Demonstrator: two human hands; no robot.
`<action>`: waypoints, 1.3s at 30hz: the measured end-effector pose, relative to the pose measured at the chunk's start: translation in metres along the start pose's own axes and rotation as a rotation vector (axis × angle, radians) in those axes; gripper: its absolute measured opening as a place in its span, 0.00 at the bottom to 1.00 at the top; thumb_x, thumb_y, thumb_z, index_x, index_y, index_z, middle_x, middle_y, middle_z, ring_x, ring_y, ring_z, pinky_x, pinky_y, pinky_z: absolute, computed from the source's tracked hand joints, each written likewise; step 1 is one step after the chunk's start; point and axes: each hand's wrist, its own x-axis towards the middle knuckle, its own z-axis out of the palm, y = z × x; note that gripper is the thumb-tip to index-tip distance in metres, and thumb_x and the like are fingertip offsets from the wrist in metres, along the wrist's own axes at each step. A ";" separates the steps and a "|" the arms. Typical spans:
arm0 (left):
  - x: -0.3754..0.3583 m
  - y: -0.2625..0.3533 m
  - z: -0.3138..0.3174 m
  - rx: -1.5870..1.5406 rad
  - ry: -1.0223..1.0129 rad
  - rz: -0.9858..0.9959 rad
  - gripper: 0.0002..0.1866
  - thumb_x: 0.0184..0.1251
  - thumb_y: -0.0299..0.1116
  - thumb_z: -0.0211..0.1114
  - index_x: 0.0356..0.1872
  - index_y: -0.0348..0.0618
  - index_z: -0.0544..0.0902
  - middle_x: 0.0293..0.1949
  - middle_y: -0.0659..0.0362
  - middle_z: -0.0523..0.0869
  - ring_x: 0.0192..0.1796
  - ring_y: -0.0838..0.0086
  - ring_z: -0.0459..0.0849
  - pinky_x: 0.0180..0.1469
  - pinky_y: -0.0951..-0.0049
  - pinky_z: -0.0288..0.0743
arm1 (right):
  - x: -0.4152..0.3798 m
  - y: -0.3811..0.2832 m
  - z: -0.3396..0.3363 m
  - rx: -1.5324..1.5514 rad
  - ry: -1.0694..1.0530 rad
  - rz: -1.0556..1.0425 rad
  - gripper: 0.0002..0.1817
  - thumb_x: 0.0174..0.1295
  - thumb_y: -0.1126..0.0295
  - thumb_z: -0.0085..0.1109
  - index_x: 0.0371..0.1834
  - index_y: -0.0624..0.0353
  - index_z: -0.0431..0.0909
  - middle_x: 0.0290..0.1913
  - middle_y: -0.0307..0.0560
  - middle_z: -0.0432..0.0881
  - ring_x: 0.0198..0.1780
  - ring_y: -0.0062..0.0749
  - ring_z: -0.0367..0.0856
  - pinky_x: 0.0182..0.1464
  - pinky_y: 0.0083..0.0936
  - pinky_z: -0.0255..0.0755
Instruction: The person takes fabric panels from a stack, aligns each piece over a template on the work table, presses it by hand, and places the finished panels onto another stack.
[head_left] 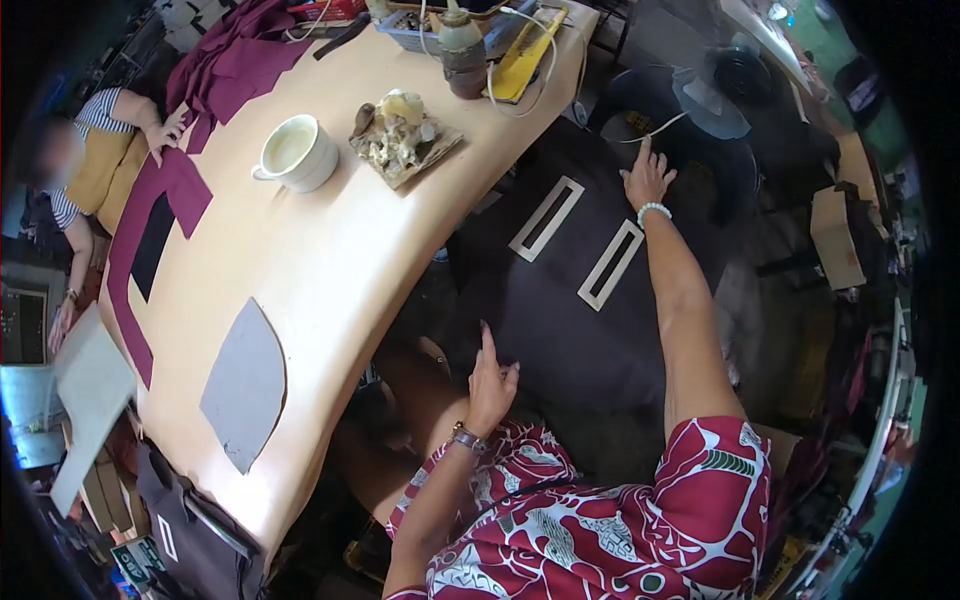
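A dark cloth [540,320] lies spread beside the table, with two pale rectangular frames, one [547,219] farther left and the other [610,265] nearer my right arm. My left hand [490,390] is over the cloth's near left part, index finger stretched out and thumb apart, with nothing seen in it. Beyond the frames, my right hand [648,182] is at the cloth's far edge, fingers spread, its index fingertip close to a thin pale strip [668,126]. Whether that finger touches the strip is too small to tell.
The table [340,260] bears a grey cut piece [245,385], a cup [298,153], a lumpy object on cardboard [400,140], a bottle [462,55] and a yellow tool [525,55]. Across it, a co-worker's hand [165,135] rests near maroon cloth [185,190]. Dark tubs [735,160] stand at the far right.
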 end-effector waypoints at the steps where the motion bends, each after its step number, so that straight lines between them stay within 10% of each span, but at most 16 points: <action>1: -0.004 -0.006 0.000 -0.021 0.004 -0.014 0.43 0.59 0.28 0.62 0.70 0.34 0.43 0.42 0.35 0.79 0.41 0.49 0.82 0.45 0.62 0.74 | -0.006 -0.004 -0.006 -0.031 0.025 0.018 0.44 0.55 0.62 0.64 0.71 0.56 0.48 0.63 0.56 0.67 0.68 0.53 0.57 0.63 0.60 0.49; 5: -0.020 -0.024 -0.020 0.013 -0.086 -0.102 0.44 0.58 0.31 0.64 0.69 0.29 0.46 0.47 0.35 0.77 0.42 0.56 0.84 0.45 0.65 0.75 | -0.012 -0.025 0.003 0.206 0.303 0.110 0.41 0.58 0.59 0.59 0.70 0.60 0.48 0.65 0.57 0.63 0.68 0.54 0.56 0.62 0.59 0.52; 11: -0.070 -0.003 -0.078 -0.261 0.144 0.045 0.38 0.61 0.30 0.62 0.70 0.38 0.51 0.57 0.39 0.73 0.46 0.65 0.85 0.45 0.71 0.77 | -0.065 -0.125 -0.100 0.713 0.570 -0.421 0.37 0.64 0.64 0.54 0.70 0.68 0.46 0.65 0.61 0.62 0.66 0.53 0.59 0.66 0.44 0.52; 22: -0.208 -0.011 -0.240 0.264 1.404 0.123 0.16 0.62 0.22 0.60 0.52 0.35 0.76 0.48 0.51 0.82 0.42 0.71 0.83 0.45 0.75 0.76 | -0.315 -0.365 -0.247 1.306 0.111 -1.314 0.28 0.52 0.78 0.58 0.60 0.64 0.66 0.58 0.53 0.70 0.64 0.47 0.63 0.66 0.39 0.54; 27: -0.293 -0.047 -0.286 0.209 1.750 -0.023 0.16 0.63 0.21 0.56 0.53 0.33 0.76 0.48 0.50 0.82 0.41 0.69 0.83 0.44 0.73 0.76 | -0.457 -0.442 -0.289 1.526 -0.257 -1.665 0.29 0.53 0.78 0.54 0.62 0.65 0.65 0.41 0.52 0.79 0.42 0.44 0.77 0.47 0.35 0.70; 33: -0.330 -0.079 -0.314 0.254 1.771 -0.070 0.15 0.63 0.20 0.55 0.51 0.35 0.77 0.47 0.50 0.82 0.44 0.64 0.83 0.46 0.71 0.75 | -0.562 -0.501 -0.320 1.029 -0.626 -1.541 0.52 0.49 0.56 0.65 0.71 0.64 0.43 0.46 0.62 0.77 0.42 0.56 0.79 0.46 0.39 0.73; 39: -0.320 -0.112 -0.363 0.416 1.654 -0.083 0.15 0.64 0.23 0.54 0.51 0.36 0.77 0.47 0.48 0.82 0.49 0.59 0.81 0.50 0.66 0.75 | -0.570 -0.530 -0.297 1.005 -0.779 -1.485 0.58 0.42 0.62 0.68 0.71 0.65 0.35 0.43 0.64 0.77 0.42 0.55 0.80 0.46 0.39 0.74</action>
